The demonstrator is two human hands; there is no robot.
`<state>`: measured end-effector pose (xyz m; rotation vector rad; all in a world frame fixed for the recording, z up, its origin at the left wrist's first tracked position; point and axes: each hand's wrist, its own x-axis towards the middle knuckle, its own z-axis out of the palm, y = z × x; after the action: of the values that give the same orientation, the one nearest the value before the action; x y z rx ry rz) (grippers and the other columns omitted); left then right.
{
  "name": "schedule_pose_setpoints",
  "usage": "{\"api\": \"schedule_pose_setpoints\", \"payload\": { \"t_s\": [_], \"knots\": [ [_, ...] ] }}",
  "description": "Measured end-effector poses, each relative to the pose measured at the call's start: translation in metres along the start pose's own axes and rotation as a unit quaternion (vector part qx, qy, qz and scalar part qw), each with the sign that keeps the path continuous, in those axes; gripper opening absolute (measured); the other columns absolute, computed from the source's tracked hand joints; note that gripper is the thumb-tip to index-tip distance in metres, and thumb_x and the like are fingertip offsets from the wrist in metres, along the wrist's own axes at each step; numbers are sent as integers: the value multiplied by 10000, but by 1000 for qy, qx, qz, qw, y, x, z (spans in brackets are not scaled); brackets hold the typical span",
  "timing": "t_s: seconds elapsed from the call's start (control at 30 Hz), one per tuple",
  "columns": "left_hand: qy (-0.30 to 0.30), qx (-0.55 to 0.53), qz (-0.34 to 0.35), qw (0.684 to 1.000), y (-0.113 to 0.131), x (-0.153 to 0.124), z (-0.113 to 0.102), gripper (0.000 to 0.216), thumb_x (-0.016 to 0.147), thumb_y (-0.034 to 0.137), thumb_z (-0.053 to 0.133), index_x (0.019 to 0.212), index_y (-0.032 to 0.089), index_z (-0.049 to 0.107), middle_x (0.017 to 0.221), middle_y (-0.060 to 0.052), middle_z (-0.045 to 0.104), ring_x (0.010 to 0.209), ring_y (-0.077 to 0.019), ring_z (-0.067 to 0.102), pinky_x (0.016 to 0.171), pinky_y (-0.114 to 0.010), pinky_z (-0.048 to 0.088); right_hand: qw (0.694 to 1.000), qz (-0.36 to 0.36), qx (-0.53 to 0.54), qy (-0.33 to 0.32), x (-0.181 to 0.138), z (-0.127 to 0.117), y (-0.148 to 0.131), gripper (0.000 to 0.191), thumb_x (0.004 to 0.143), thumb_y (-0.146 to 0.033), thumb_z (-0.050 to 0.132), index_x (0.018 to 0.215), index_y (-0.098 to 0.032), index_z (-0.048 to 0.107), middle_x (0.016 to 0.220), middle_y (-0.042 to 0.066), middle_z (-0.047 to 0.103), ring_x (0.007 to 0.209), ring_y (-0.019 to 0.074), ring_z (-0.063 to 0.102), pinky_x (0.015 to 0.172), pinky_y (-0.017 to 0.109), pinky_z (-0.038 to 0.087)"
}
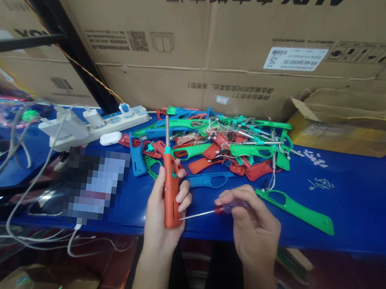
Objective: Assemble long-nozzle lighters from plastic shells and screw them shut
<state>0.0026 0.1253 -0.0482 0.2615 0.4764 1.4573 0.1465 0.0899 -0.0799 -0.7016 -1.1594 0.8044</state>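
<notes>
An orange long-necked gas lighter [171,198] stands nearly upright in my left hand [156,210], its metal tube pointing up and away. My fingers wrap round its handle from the right side. My right hand [252,217] is closed on a screwdriver [222,209] with a dark red, see-through handle. The thin shaft points left, and its tip meets the lower right edge of the lighter's handle. Beyond both hands lies a heap of green, blue and orange lighter shells [192,150] mixed with metal tubes and wires. A single green shell [297,211] lies to the right of my right hand.
Small white parts [314,158] and thin pins [322,183] lie on the blue table [366,194] at right. A power strip [129,117], a white earbud case [110,138] and a blurred-out phone [100,184] with cables are at left. Large cardboard boxes [188,69] stand behind.
</notes>
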Motion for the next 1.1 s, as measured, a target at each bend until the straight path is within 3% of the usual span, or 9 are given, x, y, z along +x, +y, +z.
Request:
{"api": "schedule_pose_setpoints", "payload": {
  "t_s": [0.13, 0.27, 0.33, 0.47, 0.53, 0.7, 0.8, 0.97, 1.1],
  "knots": [
    [-1, -3, -2, 1000, 0, 0, 0, 284, 1087, 311, 350, 1096, 168, 595, 859, -13, 512, 475, -38, 408, 348, -107, 371, 999, 45, 19, -25, -2, 0, -2, 441, 1048, -237, 501, 1467, -370, 538, 1185, 47, 724, 1067, 215, 698, 898, 448, 587],
    [6, 1, -6, 1000, 0, 0, 0, 292, 1089, 315, 338, 1102, 168, 589, 848, -13, 520, 473, -41, 400, 346, -107, 373, 999, 4, 25, -29, -1, -4, -2, 321, 953, -216, 679, 1230, -372, 726, 954, 5, 763, 878, 194, 720, 797, 399, 610],
    [7, 2, -5, 1000, 0, -1, 0, 295, 1089, 316, 338, 1103, 163, 589, 851, -16, 522, 473, -41, 400, 346, -109, 374, 1000, -6, 11, -21, 0, -5, -2, 269, 930, -211, 710, 1155, -350, 760, 930, 4, 763, 879, 187, 709, 807, 380, 603],
    [9, 5, 0, 1000, 0, -2, 0, 288, 1086, 314, 354, 1125, 158, 593, 862, -18, 520, 477, -39, 402, 344, -107, 365, 999, 35, -7, -25, -2, -3, -4, 431, 1013, -183, 571, 1406, -357, 606, 1132, 28, 752, 1040, 185, 708, 894, 384, 591],
    [12, 4, 0, 1000, 1, -2, 1, 281, 1084, 313, 365, 1128, 160, 596, 862, -19, 521, 478, -40, 409, 346, -108, 369, 999, 37, 7, -39, -3, -4, -5, 462, 1018, -169, 556, 1436, -365, 574, 1154, 26, 753, 1051, 189, 719, 909, 403, 597],
    [17, -15, -15, 1000, 1, -2, 1, 292, 1086, 314, 354, 1109, 157, 599, 846, -17, 527, 467, -40, 403, 345, -110, 379, 999, 6, 26, -28, 2, -7, -6, 287, 890, -239, 766, 1151, -356, 759, 922, -9, 791, 835, 195, 753, 942, 470, 595],
    [16, -6, -9, 1000, 1, -1, 2, 272, 1081, 307, 375, 1114, 158, 601, 843, -14, 526, 465, -35, 396, 341, -103, 373, 999, 13, 45, -7, 5, -4, -7, 178, 792, -302, 860, 952, -315, 784, 826, -13, 779, 775, 196, 739, 954, 493, 583],
    [16, 12, 0, 1000, -1, -1, 1, 267, 1080, 308, 380, 1121, 164, 601, 845, -16, 529, 465, -34, 392, 331, -96, 361, 998, 22, 52, 27, 7, 0, -5, 206, 761, -278, 885, 904, -279, 736, 766, -32, 730, 735, 171, 699, 952, 489, 568],
    [12, 8, -2, 1000, -1, 0, 0, 255, 1079, 308, 384, 1117, 168, 594, 849, -13, 524, 465, -35, 398, 332, -99, 363, 997, 38, 46, 57, 5, 1, -1, 188, 767, -216, 872, 861, -259, 714, 758, -34, 692, 787, 156, 665, 896, 404, 572]
  ]
}}
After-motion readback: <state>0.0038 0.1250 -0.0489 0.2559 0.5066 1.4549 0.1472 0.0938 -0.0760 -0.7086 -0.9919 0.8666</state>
